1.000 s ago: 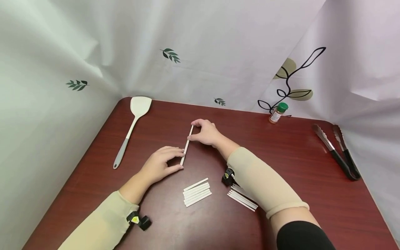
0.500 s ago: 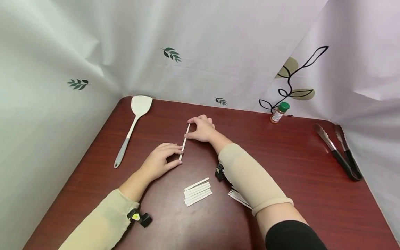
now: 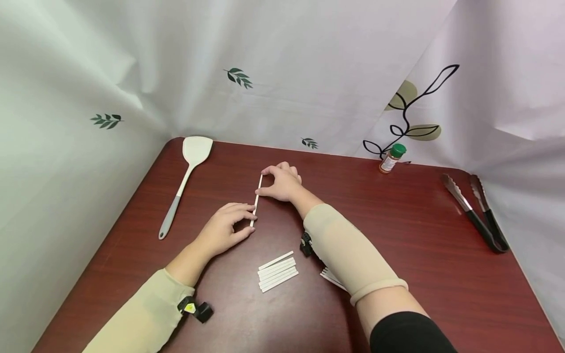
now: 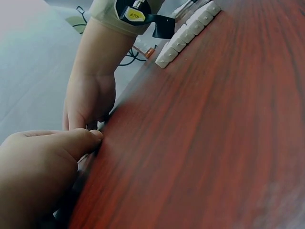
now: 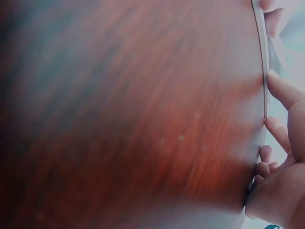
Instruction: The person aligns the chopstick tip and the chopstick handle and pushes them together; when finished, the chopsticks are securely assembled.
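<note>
Risk, by my reading: uneven fingertip pressure could skew the thin white strip (image 3: 256, 200) on the bench (image 3: 397, 211), or part it if it is two sticks end to end (can't tell), and a dropped right sleeve (image 3: 348, 245) could scatter the second stick bundle (image 3: 330, 276) below it. Right hand (image 3: 283, 184): thumb and forefinger well spread, tips touching the far half; left hand (image 3: 222, 228): thumb and fingers moderately parted, tips at the near half, exact contact hidden from its wrist view.
</note>
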Demonstrator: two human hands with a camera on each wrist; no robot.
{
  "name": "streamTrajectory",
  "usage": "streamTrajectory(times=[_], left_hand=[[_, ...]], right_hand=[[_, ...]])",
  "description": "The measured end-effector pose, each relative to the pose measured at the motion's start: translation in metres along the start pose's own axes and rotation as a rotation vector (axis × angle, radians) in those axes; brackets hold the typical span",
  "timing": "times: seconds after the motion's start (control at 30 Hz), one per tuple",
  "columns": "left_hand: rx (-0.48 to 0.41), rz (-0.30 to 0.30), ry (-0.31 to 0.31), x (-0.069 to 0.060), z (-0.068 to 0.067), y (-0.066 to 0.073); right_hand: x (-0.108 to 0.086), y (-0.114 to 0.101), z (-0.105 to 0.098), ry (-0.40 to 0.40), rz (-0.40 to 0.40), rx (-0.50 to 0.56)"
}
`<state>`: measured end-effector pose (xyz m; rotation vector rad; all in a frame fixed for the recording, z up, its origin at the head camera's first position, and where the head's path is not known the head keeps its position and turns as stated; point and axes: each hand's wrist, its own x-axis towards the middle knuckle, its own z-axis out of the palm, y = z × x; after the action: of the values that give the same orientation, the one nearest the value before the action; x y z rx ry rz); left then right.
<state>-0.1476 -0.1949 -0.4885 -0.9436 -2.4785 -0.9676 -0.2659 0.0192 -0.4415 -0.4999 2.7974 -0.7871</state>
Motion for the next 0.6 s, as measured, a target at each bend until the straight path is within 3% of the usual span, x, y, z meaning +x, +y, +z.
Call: streamTrajectory(times=[0.37,0.6], left_hand=[[-0.005,-0.013,-0.008,0.001,0.002,0.001],[-0.001,-0.025,0.010,0.000,0.002,0.001]], right_hand=[[0.001,0.009,-0.002,-0.030,-0.017,0.020],[-0.001,0.030,-0.013,-0.091,-0.090,0.263]])
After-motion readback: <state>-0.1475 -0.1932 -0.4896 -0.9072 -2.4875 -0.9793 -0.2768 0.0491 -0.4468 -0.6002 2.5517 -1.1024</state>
